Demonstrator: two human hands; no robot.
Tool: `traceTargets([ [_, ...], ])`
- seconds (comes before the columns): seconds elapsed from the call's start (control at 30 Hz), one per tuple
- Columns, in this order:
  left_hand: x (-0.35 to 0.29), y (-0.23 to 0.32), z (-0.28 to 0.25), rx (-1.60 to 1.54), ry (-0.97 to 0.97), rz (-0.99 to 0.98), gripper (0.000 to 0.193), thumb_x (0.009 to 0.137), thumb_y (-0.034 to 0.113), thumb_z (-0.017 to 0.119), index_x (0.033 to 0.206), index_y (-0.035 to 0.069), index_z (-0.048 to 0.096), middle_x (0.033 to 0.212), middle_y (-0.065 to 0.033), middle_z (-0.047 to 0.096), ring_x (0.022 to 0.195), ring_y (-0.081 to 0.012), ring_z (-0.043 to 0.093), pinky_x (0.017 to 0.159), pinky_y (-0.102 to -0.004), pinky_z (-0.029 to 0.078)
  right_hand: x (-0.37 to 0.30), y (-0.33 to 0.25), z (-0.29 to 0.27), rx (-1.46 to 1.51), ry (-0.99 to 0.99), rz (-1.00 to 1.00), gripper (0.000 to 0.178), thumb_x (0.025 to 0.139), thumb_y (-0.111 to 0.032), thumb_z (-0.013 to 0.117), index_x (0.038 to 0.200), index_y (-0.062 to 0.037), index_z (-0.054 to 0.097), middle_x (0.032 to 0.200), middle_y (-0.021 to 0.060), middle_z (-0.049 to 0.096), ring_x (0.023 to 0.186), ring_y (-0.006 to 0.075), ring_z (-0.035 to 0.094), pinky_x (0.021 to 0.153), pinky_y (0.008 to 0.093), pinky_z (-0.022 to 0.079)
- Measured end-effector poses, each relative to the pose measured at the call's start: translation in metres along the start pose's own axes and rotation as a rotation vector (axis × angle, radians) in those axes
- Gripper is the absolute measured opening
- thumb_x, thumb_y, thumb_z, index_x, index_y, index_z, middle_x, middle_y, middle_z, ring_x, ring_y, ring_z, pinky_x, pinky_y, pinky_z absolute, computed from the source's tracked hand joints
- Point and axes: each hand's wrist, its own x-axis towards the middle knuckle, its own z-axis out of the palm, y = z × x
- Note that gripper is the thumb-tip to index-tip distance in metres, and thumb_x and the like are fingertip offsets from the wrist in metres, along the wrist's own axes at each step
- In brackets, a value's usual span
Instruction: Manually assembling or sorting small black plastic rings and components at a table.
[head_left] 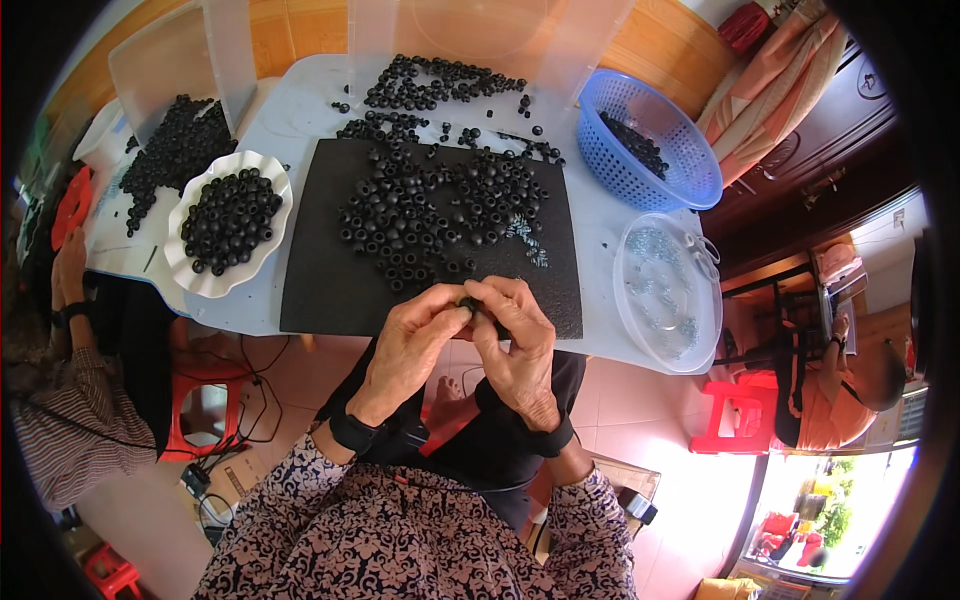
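Observation:
My left hand and my right hand meet at the near edge of a black mat. Thumbs and fingertips of both pinch one small round black piece, mostly covered by the fingers. Spread over the mat just beyond are many round black pieces with holes, like hollow beads. To their right lies a little cluster of shiny pale-blue bits, perhaps tiny springs. A dark shape shows under my right fingers, but I cannot make out what it is.
A white scalloped dish of black pieces stands left. At right are a blue perforated basket and a clear round tub with pale-blue bits. Beyond the mat lie more loose pieces. Another person's hand is at far left.

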Motion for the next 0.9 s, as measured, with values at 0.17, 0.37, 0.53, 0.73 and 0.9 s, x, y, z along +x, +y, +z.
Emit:
traceTargets([
  [0.17,0.000,0.007,0.003,0.067,0.016,-0.036,0.026,0.097,0.009,0.055,0.119,-0.004,0.061,0.094,-0.0012,0.063,0.083,-0.0038,0.054,0.075,-0.0184,0.046,-0.003,0.005,0.003,-0.039,0.019,-0.035,0.042,0.076,0.007,0.070,0.117,-0.0030,0.066,0.106,0.0091,0.062,0.083,0.0161,0.064,0.076,0.0275,0.053],
  [0.37,0.000,0.004,0.006,0.091,0.054,-0.040,0.024,0.097,0.010,0.057,0.115,-0.004,0.062,0.086,0.0033,0.057,0.077,-0.0017,0.047,0.069,-0.0177,0.041,-0.005,0.010,0.014,-0.113,0.162,-0.093,0.045,0.070,0.008,0.074,0.113,-0.0035,0.069,0.105,0.0077,0.063,0.080,0.0179,0.060,0.069,0.0294,0.051],
  [0.53,0.003,-0.009,0.002,0.057,0.027,-0.048,0.024,0.097,0.006,0.055,0.117,-0.004,0.062,0.098,0.0002,0.061,0.088,-0.0032,0.053,0.077,-0.0183,0.044,-0.004,0.011,0.017,-0.171,0.237,-0.114,0.040,0.068,0.008,0.074,0.107,-0.0029,0.070,0.100,0.0085,0.065,0.082,0.0219,0.061,0.070,0.0315,0.052],
  [0.73,0.008,-0.008,0.001,0.151,0.027,-0.075,0.019,0.097,0.005,0.054,0.112,-0.004,0.061,0.100,-0.0011,0.062,0.093,-0.0049,0.055,0.083,-0.0202,0.045,0.000,0.018,0.024,-0.287,0.329,-0.277,0.034,0.068,0.008,0.073,0.101,-0.0030,0.071,0.097,0.0090,0.067,0.085,0.0253,0.063,0.071,0.0341,0.053],
  [0.9,0.007,-0.006,0.004,0.061,0.016,-0.035,0.019,0.097,0.005,0.054,0.112,-0.004,0.061,0.098,-0.0008,0.062,0.090,-0.0054,0.055,0.083,-0.0202,0.045,-0.003,0.012,0.017,-0.206,0.244,-0.170,0.036,0.071,0.007,0.073,0.105,-0.0032,0.070,0.101,0.0097,0.067,0.085,0.0246,0.063,0.071,0.0330,0.054],
])
